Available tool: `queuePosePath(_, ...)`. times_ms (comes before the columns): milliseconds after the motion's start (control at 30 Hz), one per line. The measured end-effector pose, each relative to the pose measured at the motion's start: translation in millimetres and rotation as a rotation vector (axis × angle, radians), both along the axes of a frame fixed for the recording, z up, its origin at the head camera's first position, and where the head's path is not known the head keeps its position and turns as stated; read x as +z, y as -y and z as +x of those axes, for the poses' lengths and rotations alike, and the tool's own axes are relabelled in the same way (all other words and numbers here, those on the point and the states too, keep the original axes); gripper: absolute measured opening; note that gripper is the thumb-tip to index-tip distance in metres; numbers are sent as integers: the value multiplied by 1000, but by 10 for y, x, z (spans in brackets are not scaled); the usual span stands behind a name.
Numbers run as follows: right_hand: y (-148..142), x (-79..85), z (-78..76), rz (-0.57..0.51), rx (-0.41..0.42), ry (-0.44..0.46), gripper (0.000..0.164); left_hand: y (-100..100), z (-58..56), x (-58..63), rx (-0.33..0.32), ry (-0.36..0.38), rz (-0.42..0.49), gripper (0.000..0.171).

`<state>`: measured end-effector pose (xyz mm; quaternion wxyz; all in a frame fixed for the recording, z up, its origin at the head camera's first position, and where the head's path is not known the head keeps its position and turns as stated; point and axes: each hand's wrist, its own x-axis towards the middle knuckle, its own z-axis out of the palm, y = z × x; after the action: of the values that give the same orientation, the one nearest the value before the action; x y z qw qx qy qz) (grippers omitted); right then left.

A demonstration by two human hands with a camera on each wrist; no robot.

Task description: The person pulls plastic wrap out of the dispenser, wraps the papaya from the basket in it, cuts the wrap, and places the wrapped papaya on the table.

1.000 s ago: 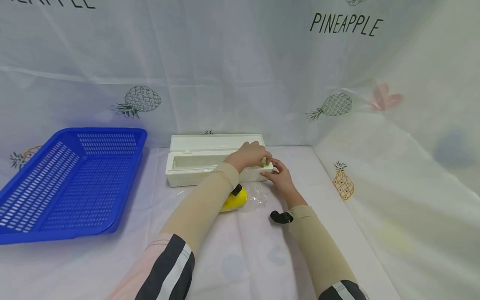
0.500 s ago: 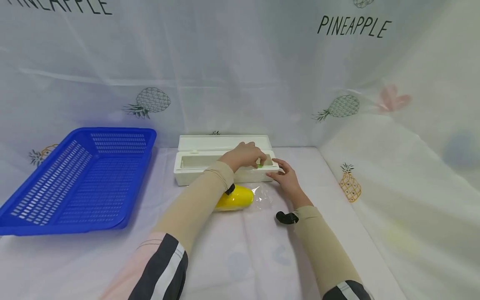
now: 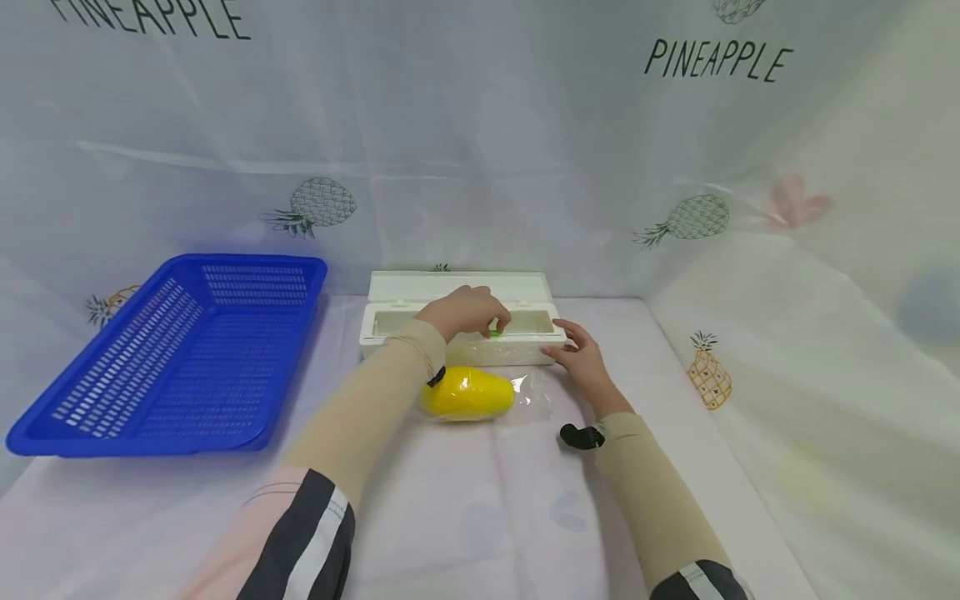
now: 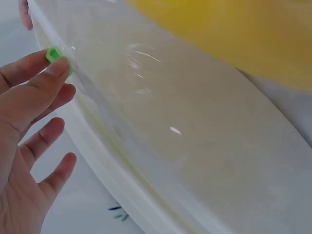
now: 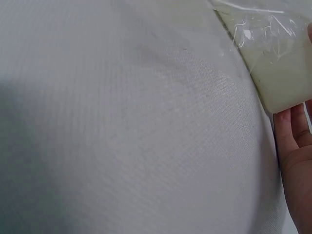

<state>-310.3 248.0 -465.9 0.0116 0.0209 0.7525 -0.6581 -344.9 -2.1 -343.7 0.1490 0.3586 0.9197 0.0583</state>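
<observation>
Since the earlier frame, the left hand point(image 3: 465, 310) has travelled leftward along the near edge of the white box point(image 3: 517, 355), taking the green piece point(image 4: 53, 54) with it, while the right hand point(image 3: 585, 358) has kept to the box's right end. From my station I see a long, low, off-white box with its lid point(image 3: 459, 286) tipped back on the far side and a long recess along its top. Its long axis runs left to right, with the near wall facing the person. Small and bright green, the piece sits on the near edge, somewhat right of the box's middle; on the left wrist feed I have it pinched between the left thumb and index finger, right at their tips. The right hand grips the box's right end by its near corner. Clear film point(image 3: 531, 396) shines over the near wall and out past the yellow thing point(image 3: 471, 394), a smooth, rounded shape lying left to right on the desk point(image 3: 450, 500), just in front of the box. Well left stands a blue basket point(image 3: 225, 367).
</observation>
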Motion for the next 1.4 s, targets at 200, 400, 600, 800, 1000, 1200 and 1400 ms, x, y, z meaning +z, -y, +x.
queuePosePath(200, -62, -68, -16, 2, -6, 13, 64, 173, -33, -102, -26, -11, -3, 10)
queuePosePath(400, -64, -77, -1, 12, -6, 14, 66, 288, 9, -134, -19, -24, 14, 13)
queuePosePath(600, -33, -71, 1, 24, -3, 29, 67, 428, 88, -139, -14, -50, 31, 18)
queuePosePath(800, -35, -56, 5, 22, -17, 16, 66, 627, 110, -133, 82, 22, 116, 14)
queuePosePath(1000, -57, -55, -10, 35, -35, 17, 66, 838, 96, -158, 21, -79, 53, 18)
queuePosePath(1200, -43, -53, -21, 36, -26, 6, 66, 1009, 156, -124, 34, -115, 34, 19)
queuePosePath(1400, -13, -35, -12, 47, -35, 9, 66, 1136, 213, -85, 20, -122, 36, 19)
